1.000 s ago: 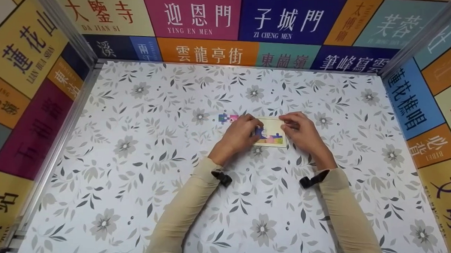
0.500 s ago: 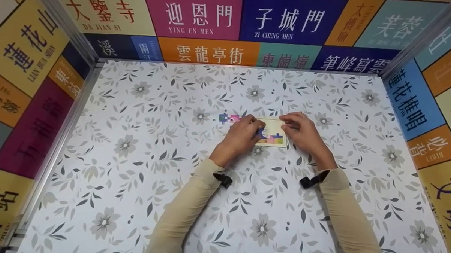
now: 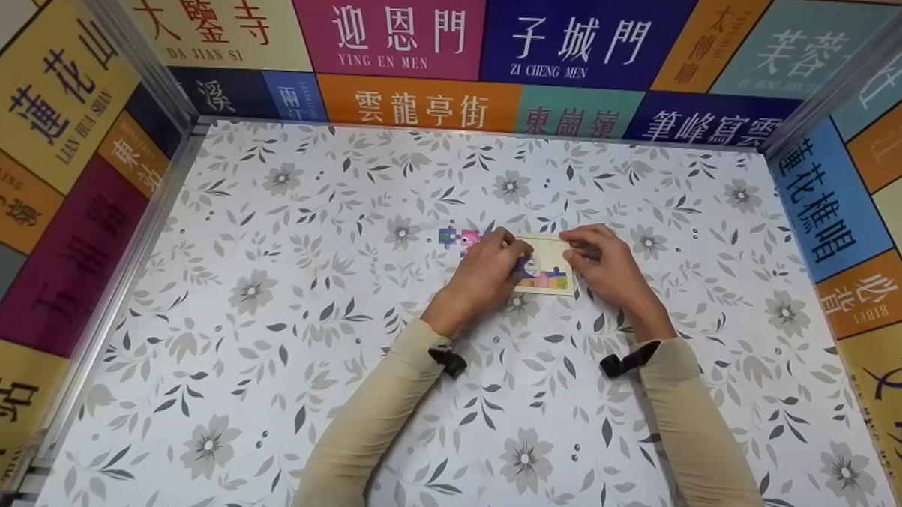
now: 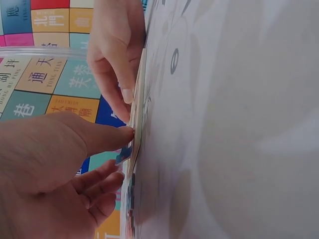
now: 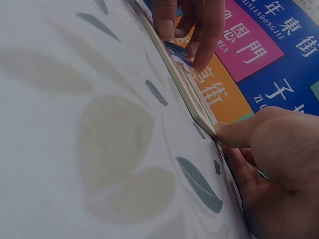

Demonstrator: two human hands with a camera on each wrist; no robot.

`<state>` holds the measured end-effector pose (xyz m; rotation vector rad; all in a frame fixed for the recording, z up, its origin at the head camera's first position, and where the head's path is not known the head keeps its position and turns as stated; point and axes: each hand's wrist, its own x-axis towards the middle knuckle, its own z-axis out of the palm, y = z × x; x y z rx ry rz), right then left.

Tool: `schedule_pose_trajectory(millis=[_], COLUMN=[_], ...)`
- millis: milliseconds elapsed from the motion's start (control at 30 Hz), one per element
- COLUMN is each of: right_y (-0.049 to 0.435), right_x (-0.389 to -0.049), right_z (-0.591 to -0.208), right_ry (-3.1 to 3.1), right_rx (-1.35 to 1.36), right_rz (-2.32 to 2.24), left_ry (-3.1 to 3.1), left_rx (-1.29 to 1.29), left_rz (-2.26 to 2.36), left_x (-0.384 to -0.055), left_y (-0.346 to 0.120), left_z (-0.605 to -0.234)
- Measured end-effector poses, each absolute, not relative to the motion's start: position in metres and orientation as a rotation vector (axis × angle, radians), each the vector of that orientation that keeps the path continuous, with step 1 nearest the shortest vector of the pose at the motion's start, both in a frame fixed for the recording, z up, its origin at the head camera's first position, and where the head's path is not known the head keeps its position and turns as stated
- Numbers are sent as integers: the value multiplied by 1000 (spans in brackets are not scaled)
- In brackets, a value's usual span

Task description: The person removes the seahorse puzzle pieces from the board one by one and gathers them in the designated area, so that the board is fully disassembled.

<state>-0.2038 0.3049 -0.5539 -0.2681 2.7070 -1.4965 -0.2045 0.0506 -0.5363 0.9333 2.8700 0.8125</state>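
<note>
A small cream puzzle tray [image 3: 548, 248] lies flat on the tabletop between both hands. Joined jigsaw pieces [image 3: 551, 279] in purple, pink and yellow fill its near side, while the far right part shows bare board. Over the tray's left part, my left hand [image 3: 485, 271] pinches a blue puzzle piece [image 4: 123, 154] between thumb and fingers; the piece tilts up at the tray's surface. My right hand [image 3: 605, 263] holds the tray's right edge, its thumb at the corner in the right wrist view. In the head view the left fingers hide the tray's left end.
Just left of the tray, partly behind the left hand, lie loose puzzle pieces: a blue-green one [image 3: 447, 237] and a pink one [image 3: 468, 239]. A floral cloth [image 3: 332, 288] covers the table. Panels with large lettering [image 3: 398, 30] wall in the back and sides.
My left hand has shifted very slightly right over the tray, its fingertips still on the blue piece. The right hand and the tray stay in place.
</note>
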Motion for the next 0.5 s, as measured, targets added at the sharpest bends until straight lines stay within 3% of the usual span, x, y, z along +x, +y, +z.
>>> schedule_pose_trajectory(millis=[500], right_y=[314], right_x=[-208], right_z=[-563], right_ry=[2708], right_rx=[-282], right_rz=[-1504], left_ry=[2789], left_rx=[986], left_rz=[925], left_x=[-215], left_y=[41], left_z=[-539])
